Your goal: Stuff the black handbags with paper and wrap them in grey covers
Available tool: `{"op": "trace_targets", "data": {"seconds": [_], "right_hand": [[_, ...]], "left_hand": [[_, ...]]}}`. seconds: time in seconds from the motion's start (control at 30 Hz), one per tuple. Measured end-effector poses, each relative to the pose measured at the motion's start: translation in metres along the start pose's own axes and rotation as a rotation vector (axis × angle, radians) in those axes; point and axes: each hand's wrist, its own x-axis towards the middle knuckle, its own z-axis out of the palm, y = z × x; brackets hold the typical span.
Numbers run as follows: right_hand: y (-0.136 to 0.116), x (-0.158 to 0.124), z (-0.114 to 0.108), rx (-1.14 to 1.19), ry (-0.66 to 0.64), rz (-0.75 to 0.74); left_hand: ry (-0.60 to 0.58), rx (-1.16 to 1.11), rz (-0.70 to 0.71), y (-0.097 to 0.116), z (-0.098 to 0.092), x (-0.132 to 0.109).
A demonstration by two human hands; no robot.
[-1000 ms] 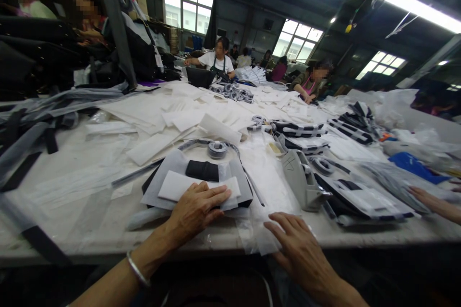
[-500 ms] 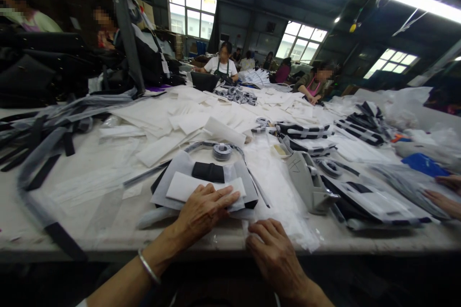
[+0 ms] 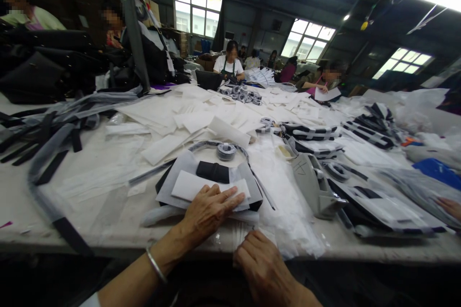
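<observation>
My left hand (image 3: pixel 212 208) lies flat, fingers stretched out, on a folded white padding sheet (image 3: pixel 187 186). Beneath that sheet is a black handbag (image 3: pixel 256 205) with pale wrapping paper (image 3: pixel 169 187) over it and a black clasp tab (image 3: pixel 212 171) showing. A strap wrapped in film arches behind the bag, with a coiled wrapped strap (image 3: pixel 226 152) inside the arch. At the table edge my right hand (image 3: pixel 264 264) is closed, its fingers curled on thin clear plastic film (image 3: pixel 247 230); the fingertips are partly hidden.
A grey tape dispenser (image 3: pixel 313 187) stands right of clear plastic sheets (image 3: pixel 281 201). Another wrapped bag (image 3: pixel 382 208) lies beyond it, near a co-worker's hand (image 3: pixel 450 207). Wrapped straps (image 3: pixel 46 168) hang over the left table edge. White paper sheets (image 3: pixel 194 120) cover the middle; people work behind.
My right hand has moved left and down toward the table edge, and the film by it is pulled into creases. My left hand stays on the padding sheet. The view has shifted slightly.
</observation>
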Motion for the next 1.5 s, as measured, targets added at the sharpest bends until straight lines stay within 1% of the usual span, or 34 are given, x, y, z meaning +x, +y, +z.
{"op": "trace_targets", "data": {"seconds": [0.17, 0.23, 0.3, 0.4, 0.47, 0.53, 0.6, 0.63, 0.7, 0.77, 0.8, 0.83, 0.9, 1.0, 1.1, 1.17, 1.23, 1.3, 1.43, 1.5], "right_hand": [[0.01, 0.007, -0.027, 0.068, -0.061, 0.083], [0.016, 0.015, -0.037, 0.082, -0.047, 0.107], [0.023, 0.028, -0.043, 0.063, -0.028, 0.103], [0.033, 0.049, -0.045, -0.007, -0.012, 0.056], [0.037, 0.061, -0.041, -0.037, 0.003, 0.026], [0.038, 0.068, -0.035, -0.022, 0.013, 0.022], [0.041, 0.073, -0.031, 0.034, -0.009, 0.052], [0.045, 0.076, -0.03, 0.087, -0.044, 0.095], [0.057, 0.085, -0.032, 0.251, -0.17, 0.247], [0.078, 0.101, -0.034, 0.383, -0.275, 0.429], [0.091, 0.112, -0.033, 0.399, -0.304, 0.494], [0.104, 0.123, -0.031, 0.376, -0.331, 0.537], [0.129, 0.145, -0.02, 0.282, -0.392, 0.562], [0.152, 0.166, 0.005, 0.225, -0.539, 0.559], [0.16, 0.168, 0.02, 0.2, -0.601, 0.543], [0.162, 0.161, 0.022, 0.161, -0.619, 0.546], [0.166, 0.151, 0.021, 0.113, -0.619, 0.56], [0.17, 0.141, 0.019, 0.071, -0.604, 0.568], [0.175, 0.127, 0.022, 0.035, -0.549, 0.561], [0.174, 0.123, 0.022, 0.033, -0.514, 0.564]], "left_hand": [[-0.002, 0.017, 0.047, 0.002, 0.003, -0.004], [-0.008, 0.014, 0.058, 0.004, 0.005, -0.007], [0.023, 0.0, 0.046, 0.007, 0.006, -0.008], [0.1, -0.059, 0.034, 0.01, 0.005, -0.009], [0.106, -0.126, 0.028, 0.012, 0.003, -0.008], [0.102, -0.19, 0.001, 0.014, 0.002, -0.006], [0.169, -0.222, -0.052, 0.016, 0.005, -0.004], [0.211, -0.22, -0.073, 0.017, 0.008, -0.004], [0.269, -0.193, -0.086, 0.017, 0.013, -0.004], [0.271, -0.153, -0.058, 0.016, 0.018, -0.005], [0.267, -0.132, -0.039, 0.016, 0.021, -0.005], [0.285, -0.113, -0.03, 0.015, 0.025, -0.006], [0.335, -0.082, -0.032, 0.015, 0.033, -0.007], [0.408, -0.048, -0.068, 0.015, 0.04, -0.007], [0.414, -0.001, -0.069, 0.013, 0.034, -0.005], [0.373, 0.04, -0.047, 0.011, 0.027, -0.004], [0.328, 0.069, -0.032, 0.01, 0.024, -0.004], [0.355, 0.076, -0.044, 0.011, 0.029, -0.004], [0.43, 0.027, -0.094, 0.015, 0.044, -0.005], [0.4, 0.0, -0.094, 0.015, 0.043, -0.006]]}}
